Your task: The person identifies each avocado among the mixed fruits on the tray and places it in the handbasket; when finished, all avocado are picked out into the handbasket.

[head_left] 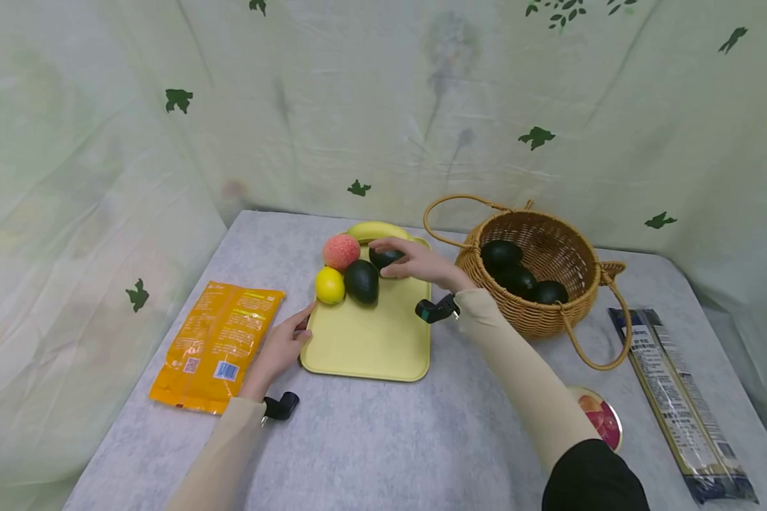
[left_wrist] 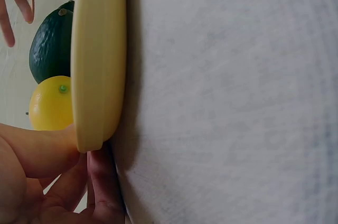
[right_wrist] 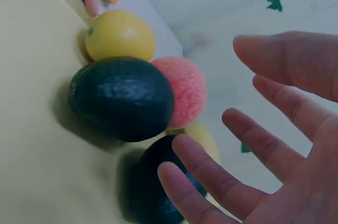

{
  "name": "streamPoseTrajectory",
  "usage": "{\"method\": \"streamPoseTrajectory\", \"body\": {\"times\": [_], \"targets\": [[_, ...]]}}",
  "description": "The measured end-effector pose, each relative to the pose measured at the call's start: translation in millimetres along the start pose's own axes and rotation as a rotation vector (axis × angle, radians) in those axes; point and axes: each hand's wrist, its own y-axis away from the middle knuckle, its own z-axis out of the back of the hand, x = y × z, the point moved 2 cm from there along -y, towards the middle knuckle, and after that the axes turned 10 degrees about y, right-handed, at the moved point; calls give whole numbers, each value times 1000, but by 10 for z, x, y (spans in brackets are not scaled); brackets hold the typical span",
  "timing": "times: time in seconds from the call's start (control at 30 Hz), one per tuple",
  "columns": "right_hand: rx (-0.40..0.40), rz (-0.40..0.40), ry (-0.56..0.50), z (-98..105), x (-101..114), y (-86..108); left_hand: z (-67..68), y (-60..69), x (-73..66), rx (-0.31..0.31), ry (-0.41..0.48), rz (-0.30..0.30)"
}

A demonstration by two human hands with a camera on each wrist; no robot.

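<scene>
We count two avocados, one lemon, one peach and one banana on the yellow tray; right of it, one wicker basket holds three more avocados. We see the left hand pinching the tray's left edge, the right hand, fingers spread, at its rear avocado.

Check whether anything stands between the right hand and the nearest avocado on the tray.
Nothing visible does. The right hand is right by that avocado; the other avocado on the tray lies past it, out of the way.
</scene>
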Motion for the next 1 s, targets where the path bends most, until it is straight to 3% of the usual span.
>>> {"method": "streamPoseTrajectory", "body": {"times": [0.17, 0.33, 0.53, 0.63, 0.77, 0.9, 1.0], "targets": [[49, -34, -20, -115, -100, -95, 3, 5, 7, -2, -7, 0], [81, -32, 34, -196, -133, -150, 4, 6, 4, 2, -13, -2], [92, 21, 117, -294, -157, -247, 10, 15, -12, -1, -8, 12], [78, 27, 198, -355, -174, -316, 12, 16, -12, -3, -7, 15], [39, -28, 329, -431, -174, -395, 15, 12, -8, -1, -16, 7], [-11, -92, 377, -478, -162, -417, 14, 10, -11, -2, -12, 13], [-50, -94, 383, -485, -177, -399, 11, 6, -12, -2, -12, 13]]}}
